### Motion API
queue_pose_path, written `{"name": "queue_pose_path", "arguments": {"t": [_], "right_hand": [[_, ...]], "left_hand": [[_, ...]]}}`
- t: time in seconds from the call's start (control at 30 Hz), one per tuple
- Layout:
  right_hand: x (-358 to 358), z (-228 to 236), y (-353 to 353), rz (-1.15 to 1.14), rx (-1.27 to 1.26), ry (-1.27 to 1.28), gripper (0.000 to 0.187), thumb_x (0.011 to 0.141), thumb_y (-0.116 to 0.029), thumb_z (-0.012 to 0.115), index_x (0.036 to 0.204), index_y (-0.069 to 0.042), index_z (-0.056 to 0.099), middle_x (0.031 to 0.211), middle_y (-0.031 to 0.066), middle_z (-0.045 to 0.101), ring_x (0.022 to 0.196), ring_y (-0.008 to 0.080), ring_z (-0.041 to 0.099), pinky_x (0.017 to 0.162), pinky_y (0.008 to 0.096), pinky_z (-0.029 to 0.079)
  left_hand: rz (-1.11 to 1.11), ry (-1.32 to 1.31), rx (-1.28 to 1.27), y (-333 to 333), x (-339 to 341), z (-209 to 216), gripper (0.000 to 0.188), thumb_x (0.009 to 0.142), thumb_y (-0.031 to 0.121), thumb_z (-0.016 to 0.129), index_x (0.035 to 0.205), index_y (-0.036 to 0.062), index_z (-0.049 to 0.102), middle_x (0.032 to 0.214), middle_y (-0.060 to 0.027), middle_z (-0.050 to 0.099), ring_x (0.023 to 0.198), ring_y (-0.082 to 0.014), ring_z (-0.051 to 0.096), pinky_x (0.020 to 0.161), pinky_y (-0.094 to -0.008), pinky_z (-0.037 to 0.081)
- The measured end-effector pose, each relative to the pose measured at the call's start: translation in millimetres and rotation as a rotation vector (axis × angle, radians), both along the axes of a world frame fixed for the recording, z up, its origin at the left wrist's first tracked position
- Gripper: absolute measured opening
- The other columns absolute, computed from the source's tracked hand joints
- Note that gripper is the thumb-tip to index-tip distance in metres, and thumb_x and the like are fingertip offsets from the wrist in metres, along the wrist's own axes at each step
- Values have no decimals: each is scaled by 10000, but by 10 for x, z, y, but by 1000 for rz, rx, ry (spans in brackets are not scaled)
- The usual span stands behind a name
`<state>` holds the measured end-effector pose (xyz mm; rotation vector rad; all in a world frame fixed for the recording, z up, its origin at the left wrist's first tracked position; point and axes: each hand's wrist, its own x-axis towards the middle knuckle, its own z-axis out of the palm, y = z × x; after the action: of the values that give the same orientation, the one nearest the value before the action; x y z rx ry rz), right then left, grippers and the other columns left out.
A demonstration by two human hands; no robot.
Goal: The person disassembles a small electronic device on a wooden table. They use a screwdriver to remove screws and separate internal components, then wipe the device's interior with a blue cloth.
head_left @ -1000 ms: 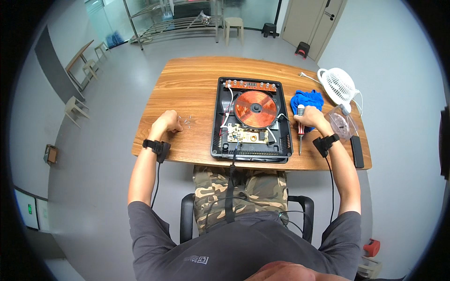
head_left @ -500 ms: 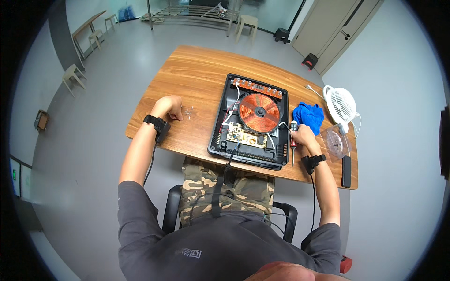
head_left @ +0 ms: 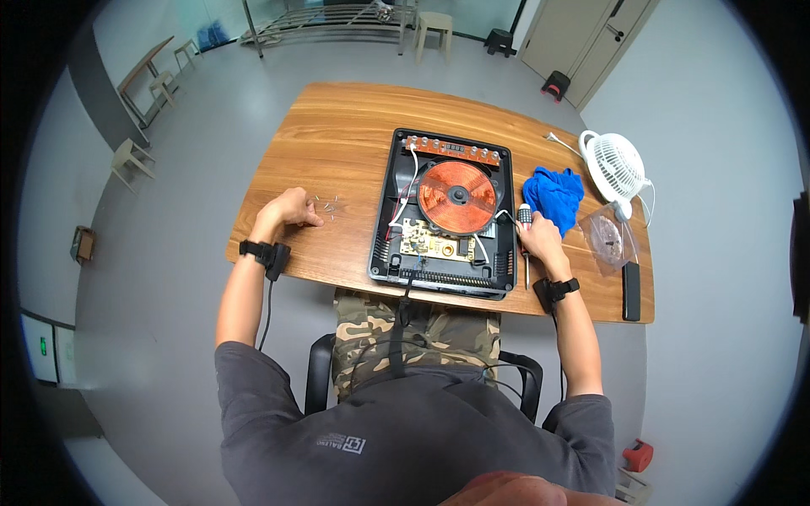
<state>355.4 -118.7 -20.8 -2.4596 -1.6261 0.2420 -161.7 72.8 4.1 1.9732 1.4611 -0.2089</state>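
An opened induction cooker (head_left: 381, 211) with a black casing lies on the table in front of me. Its round copper coil (head_left: 439, 196), orange button board (head_left: 451, 150) and pale circuit board (head_left: 426, 240) are exposed. Left of it, my left hand (head_left: 294, 208) rests on the wood beside several small loose screws (head_left: 327, 205). Its fingers are curled together; whatever they may pinch is hidden. At the cooker's right edge my right hand (head_left: 540, 236) is closed around a screwdriver (head_left: 525, 214), whose shaft points toward me.
A crumpled blue cloth (head_left: 553, 198) lies beyond my right hand. Further right are a white fan (head_left: 616, 166), a clear plastic container (head_left: 607, 240) and a black bar-shaped object (head_left: 631, 291). The wooden table's (head_left: 354, 110) near edge runs just before my lap.
The whole view has shifted slightly. My left hand has turned a little and its fingertips have come slightly nearer me beside the screws. My right hand stays at the screwdriver.
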Motion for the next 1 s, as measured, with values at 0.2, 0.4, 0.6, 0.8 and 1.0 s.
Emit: {"name": "queue_pose_path", "arguments": {"t": [0.2, 0.4, 0.6, 0.8, 1.0], "right_hand": [[57, -73, -10, -22, 13, 20, 617, 900, -542, 636, 1061, 53, 613, 975, 320, 694, 927, 494, 680, 819, 556, 547], [106, -181, -18, 22, 66, 17, 624, 912, -547, 627, 1042, 63, 598, 956, 327, 691, 912, 497, 677, 808, 555, 544], [138, -207, -21, 46, 55, 15, 656, 923, -582, 602, 1041, 63, 593, 932, 324, 692, 890, 484, 681, 781, 542, 549], [228, -111, -18, 32, 2, 104, 651, 908, -591, 626, 1048, 44, 593, 921, 298, 695, 872, 458, 687, 750, 529, 546], [-153, 670, 26, 273, 219, 22, 388, 862, -362, 746, 966, -17, 603, 911, 170, 673, 902, 369, 671, 733, 461, 529]], "left_hand": [[82, -195, 136, -184, -59, -69, 302, 767, 223, 877, 709, 0, 683, 618, -91, 639, 573, -149, 552, 563, -334, 472], [60, -260, 366, -453, -46, 12, 240, 839, 200, 799, 826, -26, 720, 716, -134, 688, 646, -204, 646, 632, -341, 513], [-154, -483, 520, -848, 486, 487, 173, 882, 132, 732, 996, 4, 719, 905, -124, 663, 789, -235, 677, 737, -343, 541], [-521, -433, 485, -926, 1171, 660, 178, 864, 102, 726, 1018, 18, 696, 962, -122, 625, 834, -285, 661, 757, -395, 541], [-646, -328, 437, -772, 1367, 543, 175, 864, 145, 730, 998, 34, 710, 977, -121, 624, 924, -342, 642, 809, -432, 526]]}}
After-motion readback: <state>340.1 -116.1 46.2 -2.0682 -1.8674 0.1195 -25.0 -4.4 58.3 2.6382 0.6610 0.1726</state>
